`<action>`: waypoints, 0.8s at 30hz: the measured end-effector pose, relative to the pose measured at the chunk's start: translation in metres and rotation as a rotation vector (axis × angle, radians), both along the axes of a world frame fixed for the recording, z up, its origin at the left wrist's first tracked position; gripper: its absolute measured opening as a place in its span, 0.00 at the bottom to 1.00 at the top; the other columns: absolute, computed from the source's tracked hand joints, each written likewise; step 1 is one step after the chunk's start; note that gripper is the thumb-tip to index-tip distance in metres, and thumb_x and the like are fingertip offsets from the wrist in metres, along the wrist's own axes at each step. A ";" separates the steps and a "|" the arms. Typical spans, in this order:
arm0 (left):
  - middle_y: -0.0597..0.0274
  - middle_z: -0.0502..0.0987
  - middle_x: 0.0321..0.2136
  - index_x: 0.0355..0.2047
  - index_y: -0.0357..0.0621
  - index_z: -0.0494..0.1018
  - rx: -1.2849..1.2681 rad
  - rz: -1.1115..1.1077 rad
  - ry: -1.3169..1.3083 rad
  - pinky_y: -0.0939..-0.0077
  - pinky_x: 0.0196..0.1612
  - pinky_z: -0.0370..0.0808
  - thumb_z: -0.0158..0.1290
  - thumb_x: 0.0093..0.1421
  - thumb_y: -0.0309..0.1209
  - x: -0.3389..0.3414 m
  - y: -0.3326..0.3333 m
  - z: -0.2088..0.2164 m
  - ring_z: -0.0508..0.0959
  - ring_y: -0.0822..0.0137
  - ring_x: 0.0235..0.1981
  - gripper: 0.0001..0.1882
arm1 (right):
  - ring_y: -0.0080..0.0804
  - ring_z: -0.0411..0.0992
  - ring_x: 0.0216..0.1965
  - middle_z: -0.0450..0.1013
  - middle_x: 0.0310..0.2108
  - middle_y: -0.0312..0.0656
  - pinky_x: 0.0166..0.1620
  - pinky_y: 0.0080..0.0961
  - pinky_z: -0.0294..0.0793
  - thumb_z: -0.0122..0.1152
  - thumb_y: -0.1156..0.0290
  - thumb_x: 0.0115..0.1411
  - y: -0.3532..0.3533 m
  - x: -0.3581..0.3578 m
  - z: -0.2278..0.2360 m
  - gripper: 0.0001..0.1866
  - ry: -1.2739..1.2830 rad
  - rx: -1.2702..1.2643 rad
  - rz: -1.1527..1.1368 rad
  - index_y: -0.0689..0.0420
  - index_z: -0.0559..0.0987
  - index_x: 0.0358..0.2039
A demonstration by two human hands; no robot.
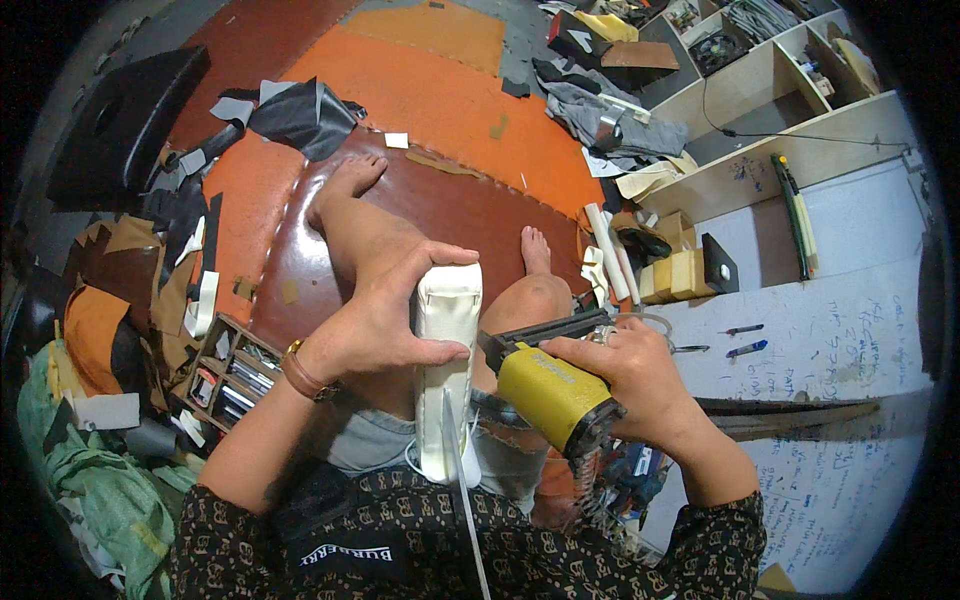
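Note:
A long, narrow pad covered in cream leather [434,420] stands between my knees, its folded edges facing up. My left hand [385,320] is clamped round its far part, thumb on the near side and fingers over the far end. In my right hand [640,375] is a yellow and black staple gun [550,395], its nose close to the pad's right edge. Whether the nose touches the leather I cannot tell. A thin pale strip [466,500] runs from the pad towards me. A coiled hose [588,490] hangs below the gun.
To the left, a wooden tray [232,375] holds metal tools near leather scraps [100,335] and a green sack [105,500]. A white board [830,330] with handwriting and pens lies right, beside a wooden compartment frame [790,130]. Orange and brown sheets [440,90] cover the floor.

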State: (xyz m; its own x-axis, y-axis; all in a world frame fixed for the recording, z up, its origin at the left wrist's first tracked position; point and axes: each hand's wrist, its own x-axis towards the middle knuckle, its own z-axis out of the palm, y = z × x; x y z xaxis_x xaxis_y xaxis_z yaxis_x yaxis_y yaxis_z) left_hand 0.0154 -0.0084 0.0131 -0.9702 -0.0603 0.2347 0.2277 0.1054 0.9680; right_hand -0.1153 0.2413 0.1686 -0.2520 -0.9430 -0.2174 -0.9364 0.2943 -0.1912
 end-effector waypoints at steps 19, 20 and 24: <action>0.53 0.72 0.57 0.66 0.40 0.65 0.003 0.082 -0.018 0.66 0.66 0.70 0.76 0.48 0.31 -0.001 0.006 -0.004 0.73 0.60 0.62 0.47 | 0.44 0.82 0.35 0.82 0.30 0.42 0.43 0.42 0.74 0.76 0.59 0.47 -0.006 0.002 0.000 0.28 0.023 0.038 0.017 0.46 0.85 0.52; 0.53 0.72 0.58 0.66 0.40 0.65 -0.003 0.085 -0.014 0.66 0.66 0.70 0.76 0.48 0.31 -0.001 0.007 -0.004 0.73 0.60 0.62 0.47 | 0.44 0.82 0.35 0.82 0.30 0.42 0.43 0.43 0.75 0.76 0.59 0.47 -0.006 0.002 -0.001 0.28 0.033 0.032 0.019 0.46 0.85 0.51; 0.52 0.73 0.57 0.65 0.40 0.66 0.020 0.095 -0.028 0.66 0.66 0.70 0.77 0.47 0.31 -0.001 0.008 -0.005 0.74 0.59 0.62 0.47 | 0.45 0.82 0.35 0.82 0.30 0.43 0.42 0.43 0.75 0.76 0.60 0.46 -0.009 0.004 0.000 0.27 0.003 0.017 0.007 0.47 0.85 0.50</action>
